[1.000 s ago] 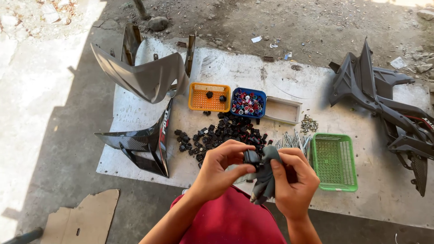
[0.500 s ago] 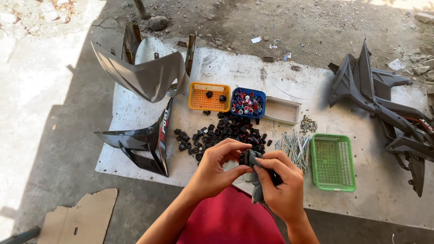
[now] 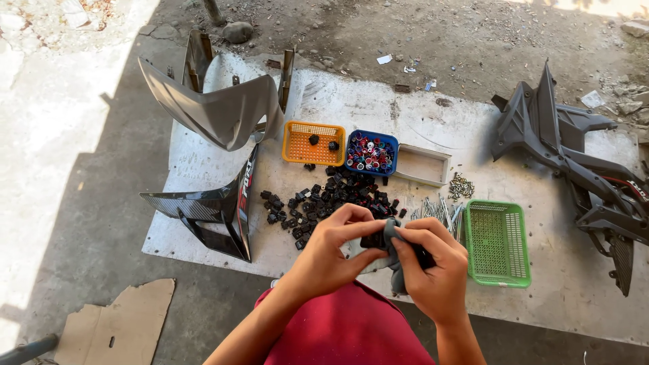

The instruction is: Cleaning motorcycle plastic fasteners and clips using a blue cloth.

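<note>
**Both hands pinch a small dark part over the sorting board**

The left hand (image 3: 331, 253) and the right hand (image 3: 433, 270) meet above the near edge of the white surface (image 3: 581, 297). Between them sits a small dark part (image 3: 374, 238) wrapped partly in a grey piece (image 3: 392, 233). The left fingers are closed on the dark part, thumb below and fingertips on top; the right fingers are curled shut around the grey piece, which trails down behind that hand. The held things hang just above the person's red garment (image 3: 345, 331), clear of the surface.

Just beyond the hands lies a loose heap of small black parts (image 3: 324, 199). Behind the heap stand an orange basket (image 3: 312, 144) holding two black pieces, a blue tub (image 3: 370, 153) of mixed coloured bits, and a shallow grey tray (image 3: 420, 164). A green basket (image 3: 498, 242) sits right of the hands, with a scatter of metal screws (image 3: 439, 209) between it and the heap. Grey and black fairing panels (image 3: 216, 115) rest at the left of the surface, and darker bodywork (image 3: 581, 169) lies at the right.
</note>
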